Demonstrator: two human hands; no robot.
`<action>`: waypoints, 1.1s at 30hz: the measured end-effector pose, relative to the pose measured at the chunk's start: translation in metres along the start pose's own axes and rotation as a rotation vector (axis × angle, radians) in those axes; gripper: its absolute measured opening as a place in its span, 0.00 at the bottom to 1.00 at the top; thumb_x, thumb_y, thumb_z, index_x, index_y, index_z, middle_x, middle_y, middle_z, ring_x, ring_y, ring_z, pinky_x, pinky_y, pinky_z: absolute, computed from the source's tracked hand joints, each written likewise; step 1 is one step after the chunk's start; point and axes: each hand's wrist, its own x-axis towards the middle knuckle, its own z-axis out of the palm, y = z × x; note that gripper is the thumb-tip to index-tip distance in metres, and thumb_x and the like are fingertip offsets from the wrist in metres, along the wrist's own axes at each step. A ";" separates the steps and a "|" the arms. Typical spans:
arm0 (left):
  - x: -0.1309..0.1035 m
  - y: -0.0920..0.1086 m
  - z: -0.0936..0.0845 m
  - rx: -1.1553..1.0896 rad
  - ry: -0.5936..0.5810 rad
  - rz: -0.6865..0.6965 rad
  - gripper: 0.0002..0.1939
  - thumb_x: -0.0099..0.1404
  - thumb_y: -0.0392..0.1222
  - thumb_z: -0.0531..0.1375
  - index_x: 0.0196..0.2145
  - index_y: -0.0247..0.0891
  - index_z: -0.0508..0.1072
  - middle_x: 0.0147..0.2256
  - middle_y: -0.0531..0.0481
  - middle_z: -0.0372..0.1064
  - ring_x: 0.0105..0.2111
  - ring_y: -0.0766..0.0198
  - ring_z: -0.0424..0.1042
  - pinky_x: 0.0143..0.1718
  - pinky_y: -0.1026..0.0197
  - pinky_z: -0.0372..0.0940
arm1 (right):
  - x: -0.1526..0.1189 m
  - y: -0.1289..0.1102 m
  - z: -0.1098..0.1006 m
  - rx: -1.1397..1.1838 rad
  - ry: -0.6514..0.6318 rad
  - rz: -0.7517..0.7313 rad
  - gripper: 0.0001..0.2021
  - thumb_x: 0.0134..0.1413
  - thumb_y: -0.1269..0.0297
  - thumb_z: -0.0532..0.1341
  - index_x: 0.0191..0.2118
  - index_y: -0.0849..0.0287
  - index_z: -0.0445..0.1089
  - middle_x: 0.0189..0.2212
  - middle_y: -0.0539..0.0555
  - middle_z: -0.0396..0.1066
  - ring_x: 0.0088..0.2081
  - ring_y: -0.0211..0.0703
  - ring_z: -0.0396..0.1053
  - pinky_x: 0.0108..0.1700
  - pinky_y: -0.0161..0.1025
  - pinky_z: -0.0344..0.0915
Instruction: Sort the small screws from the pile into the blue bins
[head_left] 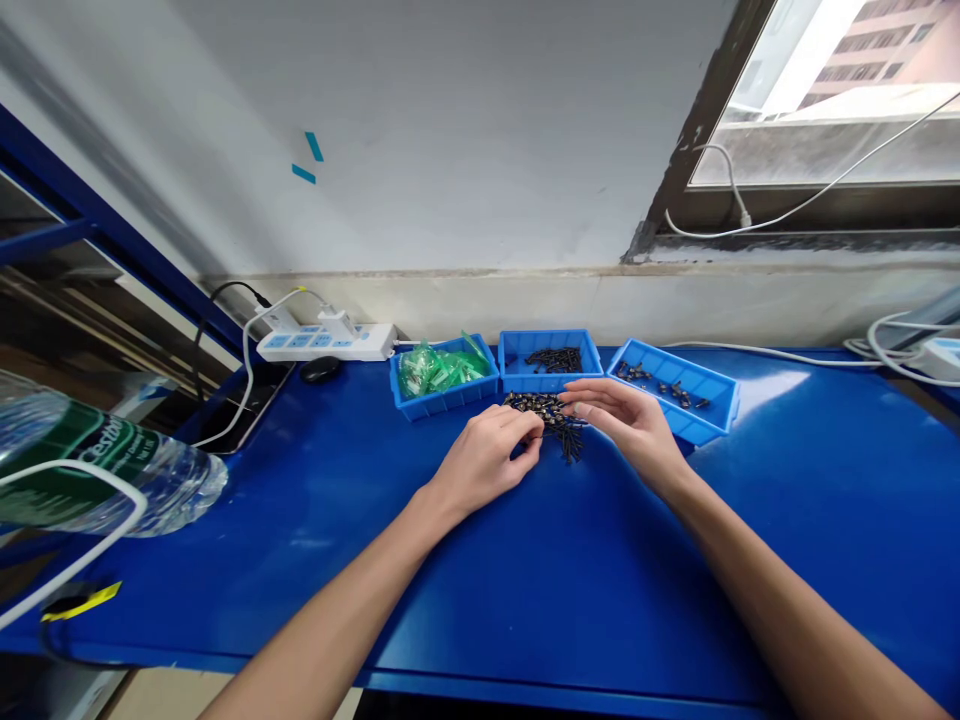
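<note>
A pile of small dark and brassy screw-like parts (pixel 568 437) lies on the blue table, between my two hands. My left hand (pixel 491 452) is at the pile's left side with its fingers curled together; what they hold, if anything, is hidden. At the pile's right side is my right hand (pixel 626 425), its fingers stretched forward over the parts. Behind the pile, a blue bin (pixel 512 375) holds dark screws. The right blue bin (pixel 716 400) has several scattered parts in it. Green plastic bags (pixel 442 370) fill the left blue bin (pixel 431 405).
A white power strip (pixel 360 342) with plugs and cables lies against the wall, near a black mouse-like object (pixel 320 370). A large water bottle (pixel 105 455) lies at the left. White cables (pixel 780 353) run along the table's back right.
</note>
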 end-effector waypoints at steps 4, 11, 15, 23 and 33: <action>0.002 0.002 -0.001 -0.059 0.141 -0.011 0.07 0.68 0.31 0.59 0.32 0.39 0.70 0.28 0.54 0.72 0.28 0.65 0.71 0.36 0.63 0.66 | -0.003 -0.001 0.005 -0.178 -0.065 -0.033 0.12 0.52 0.58 0.69 0.41 0.57 0.82 0.40 0.58 0.82 0.43 0.54 0.81 0.50 0.50 0.76; 0.003 0.005 -0.002 -0.126 0.228 -0.003 0.07 0.67 0.30 0.60 0.32 0.39 0.69 0.29 0.54 0.73 0.28 0.67 0.71 0.33 0.64 0.66 | -0.004 -0.005 0.010 -0.040 -0.189 0.114 0.14 0.48 0.57 0.72 0.38 0.60 0.82 0.32 0.56 0.82 0.34 0.49 0.81 0.40 0.43 0.77; 0.003 0.006 -0.004 -0.133 0.214 -0.015 0.06 0.68 0.31 0.61 0.32 0.39 0.69 0.30 0.53 0.74 0.30 0.66 0.72 0.34 0.64 0.67 | -0.002 -0.006 0.008 0.066 -0.173 0.198 0.14 0.44 0.57 0.75 0.35 0.60 0.82 0.27 0.55 0.81 0.31 0.46 0.79 0.37 0.40 0.75; 0.001 -0.001 -0.010 0.087 -0.233 -0.023 0.08 0.68 0.39 0.64 0.44 0.37 0.74 0.41 0.45 0.76 0.42 0.54 0.73 0.46 0.53 0.70 | 0.009 -0.005 0.014 0.276 0.127 0.161 0.16 0.44 0.54 0.75 0.39 0.56 0.83 0.40 0.57 0.82 0.42 0.50 0.80 0.50 0.46 0.73; 0.001 -0.001 0.001 0.157 -0.329 -0.039 0.08 0.75 0.35 0.55 0.39 0.37 0.74 0.39 0.45 0.76 0.41 0.56 0.73 0.44 0.55 0.70 | 0.000 -0.007 0.016 0.268 0.125 0.136 0.21 0.48 0.56 0.72 0.50 0.53 0.77 0.51 0.57 0.79 0.44 0.49 0.79 0.49 0.47 0.72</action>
